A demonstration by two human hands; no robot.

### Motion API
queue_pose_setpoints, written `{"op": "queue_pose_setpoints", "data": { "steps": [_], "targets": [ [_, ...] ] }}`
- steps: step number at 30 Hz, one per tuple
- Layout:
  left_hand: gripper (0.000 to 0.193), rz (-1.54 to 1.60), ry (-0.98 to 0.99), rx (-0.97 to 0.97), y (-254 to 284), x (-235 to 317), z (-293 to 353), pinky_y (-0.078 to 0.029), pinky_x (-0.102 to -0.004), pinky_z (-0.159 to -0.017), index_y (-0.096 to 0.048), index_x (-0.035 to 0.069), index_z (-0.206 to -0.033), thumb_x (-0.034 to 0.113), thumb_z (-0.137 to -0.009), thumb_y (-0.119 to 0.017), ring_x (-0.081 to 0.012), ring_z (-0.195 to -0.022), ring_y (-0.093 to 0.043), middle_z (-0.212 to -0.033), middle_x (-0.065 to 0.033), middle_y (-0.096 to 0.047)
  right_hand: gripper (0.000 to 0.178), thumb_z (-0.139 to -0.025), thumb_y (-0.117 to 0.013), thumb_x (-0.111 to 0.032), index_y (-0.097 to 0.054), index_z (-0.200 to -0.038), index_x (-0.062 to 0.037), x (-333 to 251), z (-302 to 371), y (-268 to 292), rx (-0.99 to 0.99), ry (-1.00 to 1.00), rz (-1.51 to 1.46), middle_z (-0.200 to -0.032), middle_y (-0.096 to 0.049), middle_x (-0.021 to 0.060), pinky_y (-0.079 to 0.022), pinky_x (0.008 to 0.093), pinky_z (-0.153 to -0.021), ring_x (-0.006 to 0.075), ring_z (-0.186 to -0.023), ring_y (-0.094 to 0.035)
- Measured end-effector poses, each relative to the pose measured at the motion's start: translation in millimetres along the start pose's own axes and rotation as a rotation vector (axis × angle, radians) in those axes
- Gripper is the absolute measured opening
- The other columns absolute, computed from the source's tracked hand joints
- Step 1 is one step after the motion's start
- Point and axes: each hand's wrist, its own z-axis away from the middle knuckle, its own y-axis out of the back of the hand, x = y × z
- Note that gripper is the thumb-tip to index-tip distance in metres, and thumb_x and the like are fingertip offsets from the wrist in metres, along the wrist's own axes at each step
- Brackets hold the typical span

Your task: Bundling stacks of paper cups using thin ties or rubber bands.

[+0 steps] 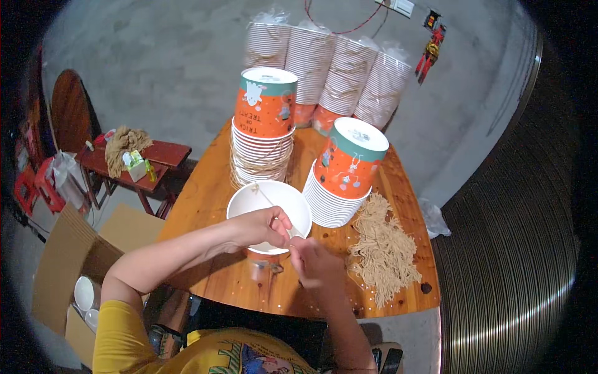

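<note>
A white paper bucket (246,209) sits on the wooden table in front of me, its open mouth tilted toward me. A thin tan cord (264,196) runs from a knot at its far rim across the mouth to my fingers. At the near right rim, my left hand (255,228) pinches the cord. Close beside it my right hand (316,262) is closed, fingertips pressed together on the cord's end by the rim. The fingers partly hide the cord there. A small clear-looking item (265,268) lies below the bucket.
Behind the bucket rise a left bucket stack (265,112) hung with cords and a right stack (341,193). Loose tan cords (386,249) are heaped at right. Several bagged stacks (311,62) stand at the table's back. An open carton (62,268) and a red bench (149,168) are at left.
</note>
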Motion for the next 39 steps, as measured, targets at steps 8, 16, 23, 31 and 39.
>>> {"op": "queue_pose_setpoints", "data": {
  "steps": [8, 16, 23, 31, 39],
  "targets": [
    [0.037, -0.004, -0.001, -0.015, 0, 2, 2, -0.045, -0.0207, -0.074, -0.045, 0.004, -0.106, 0.0, -0.076, -0.067, -0.0086, -0.08, -0.057, -0.086, -0.0011, -0.06, 0.023, -0.079, -0.067, -0.01, -0.055, -0.098, -0.0138, 3, -1, -4, 0.028, -0.035, -0.101, -0.085, -0.061, 0.0064, -0.049, 0.0375, -0.055, 0.0277, -0.07, -0.064],
    [0.036, -0.032, -0.108, -0.06, -3, -5, 0, -0.044, -0.0204, -0.075, -0.045, 0.003, -0.109, -0.001, -0.079, -0.065, -0.0079, -0.083, -0.053, -0.088, -0.0012, -0.056, 0.018, -0.079, -0.064, -0.006, -0.054, -0.093, -0.0108, 1, -4, -9, 0.016, -0.16, -0.205, -0.074, -0.059, 0.0066, -0.047, 0.0322, -0.053, 0.0212, -0.06, -0.061],
    [0.026, -0.208, -0.194, -0.018, -8, -7, -2, -0.044, -0.0224, -0.075, -0.046, 0.002, -0.108, 0.003, -0.084, -0.056, -0.0086, -0.082, -0.051, -0.087, -0.0016, -0.054, 0.005, -0.091, -0.054, -0.008, -0.049, -0.09, -0.0059, 14, 4, -23, -0.066, -0.35, -0.802, -0.067, -0.056, 0.0001, -0.044, 0.0223, -0.053, 0.0055, -0.06, -0.054],
    [0.017, -0.386, -0.257, 0.046, -8, -14, 0, -0.046, -0.0264, -0.073, -0.053, 0.002, -0.1, 0.012, -0.087, -0.054, -0.0115, -0.079, -0.054, -0.085, -0.0043, -0.058, 0.007, -0.096, -0.048, -0.012, -0.048, -0.093, -0.0054, 11, 5, -23, -0.092, -0.526, -1.003, -0.072, -0.057, 0.0021, -0.045, 0.0205, -0.056, 0.008, -0.065, -0.059],
    [0.015, -0.536, -0.233, 0.095, -19, -7, 8, -0.047, -0.032, -0.066, -0.053, 0.001, -0.091, 0.016, -0.091, -0.052, -0.0191, -0.073, -0.057, -0.08, -0.0101, -0.059, 0.006, -0.096, -0.045, -0.01, -0.046, -0.095, -0.0044, 14, 7, -26, -0.09, -0.52, -1.116, -0.077, -0.059, 0.004, -0.046, 0.021, -0.055, 0.0101, -0.066, -0.061]
  ]
}}
